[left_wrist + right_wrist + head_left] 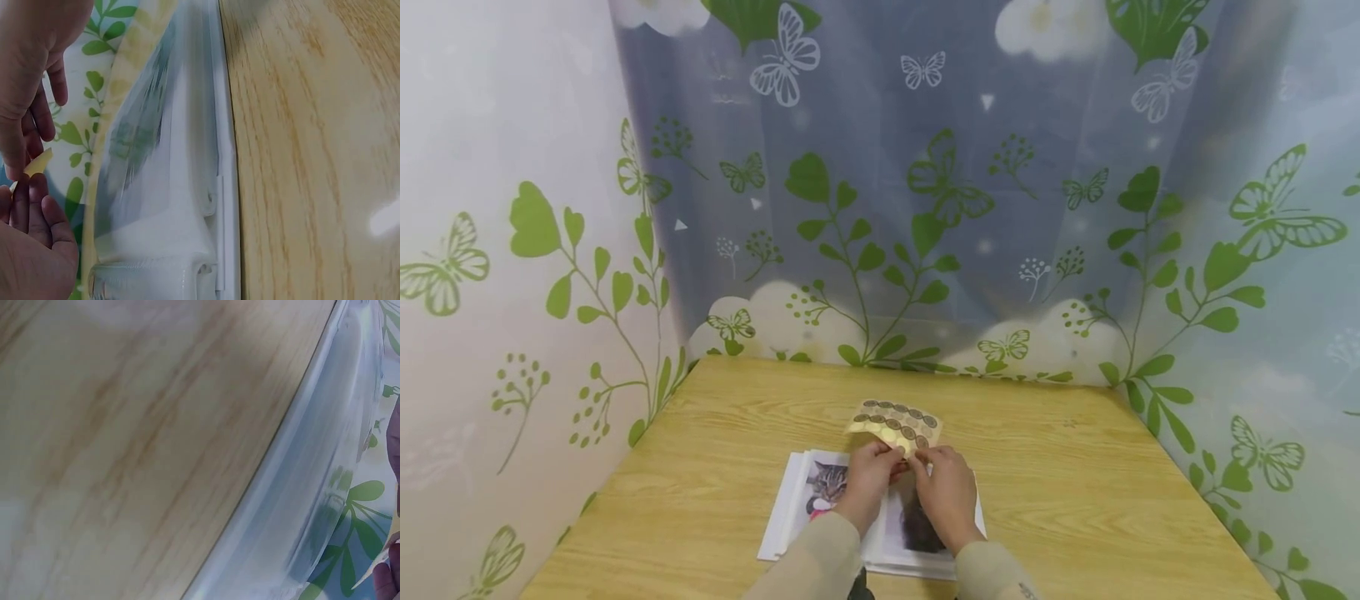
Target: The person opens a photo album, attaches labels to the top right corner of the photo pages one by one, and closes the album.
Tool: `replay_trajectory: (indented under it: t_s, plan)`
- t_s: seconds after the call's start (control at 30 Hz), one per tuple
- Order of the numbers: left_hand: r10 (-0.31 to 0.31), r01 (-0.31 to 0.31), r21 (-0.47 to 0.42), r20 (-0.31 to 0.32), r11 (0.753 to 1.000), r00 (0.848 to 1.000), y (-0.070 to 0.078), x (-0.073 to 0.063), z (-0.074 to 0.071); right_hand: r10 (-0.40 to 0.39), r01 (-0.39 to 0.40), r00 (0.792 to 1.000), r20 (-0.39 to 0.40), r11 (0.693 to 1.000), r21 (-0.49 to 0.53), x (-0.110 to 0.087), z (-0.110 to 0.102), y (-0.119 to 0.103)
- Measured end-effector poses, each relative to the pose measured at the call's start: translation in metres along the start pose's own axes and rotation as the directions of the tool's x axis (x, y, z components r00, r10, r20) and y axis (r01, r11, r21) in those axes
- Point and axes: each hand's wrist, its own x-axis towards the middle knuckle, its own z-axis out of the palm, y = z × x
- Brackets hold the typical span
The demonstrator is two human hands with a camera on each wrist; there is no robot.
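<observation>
Both hands hold a yellowish sheet of round stickers by its near edge, above an open photo album. My left hand pinches it near the middle of that edge. Close beside it, my right hand pinches the same edge with thumb and fingers. Dark, coin-like rounds alternate with paler rows on the sheet. A cat photo shows on the album's left page; the right page holds a dark picture, partly covered by the right hand. In the left wrist view a corner of the sheet shows between the fingers.
The album lies on a wood-grain table, near its front side. Curtains printed with leaves and butterflies enclose the table at the back and both sides. A small dark object shows between the sleeves at the bottom.
</observation>
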Motion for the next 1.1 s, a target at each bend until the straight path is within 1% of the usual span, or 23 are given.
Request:
replay_trajectory:
  t_s: [0.17,0.33,0.5,0.63,0.8,1.0,1.1]
  plan:
    - [0.008,-0.008,0.005,-0.004,1.000,1.000,-0.0040,-0.0003,0.0025,0.028,-0.028,1.000,0.007,0.999,0.025,0.0005,-0.0007,-0.0008]
    - [0.009,-0.009,0.014,0.016,1.000,1.000,-0.0060,-0.0011,0.0029,0.101,-0.105,0.994,0.041,0.990,0.100,0.0019,-0.0021,-0.0015]
    - [0.002,-0.003,0.034,0.026,0.999,1.000,-0.0071,0.0000,0.0029,0.194,-0.212,0.975,0.105,0.957,0.198,0.0031,-0.0049,-0.0028]
    - [0.001,-0.002,0.039,0.030,0.999,1.000,-0.0103,0.0037,0.0027,0.245,-0.272,0.960,0.133,0.928,0.255,0.0034,-0.0054,-0.0033]
    - [0.005,-0.006,0.032,0.041,0.999,0.999,-0.0078,0.0034,0.0020,0.265,-0.295,0.954,0.139,0.909,0.294,0.0042,-0.0058,-0.0047]
    - [-0.009,0.008,0.025,0.041,1.000,0.999,-0.0047,0.0014,0.0019,0.278,-0.309,0.950,0.141,0.900,0.307,0.0047,-0.0070,-0.0052]
    - [-0.006,0.005,0.032,0.041,0.999,0.999,-0.0036,0.0012,0.0018,0.282,-0.315,0.948,0.146,0.896,0.312,0.0051,-0.0079,-0.0054]
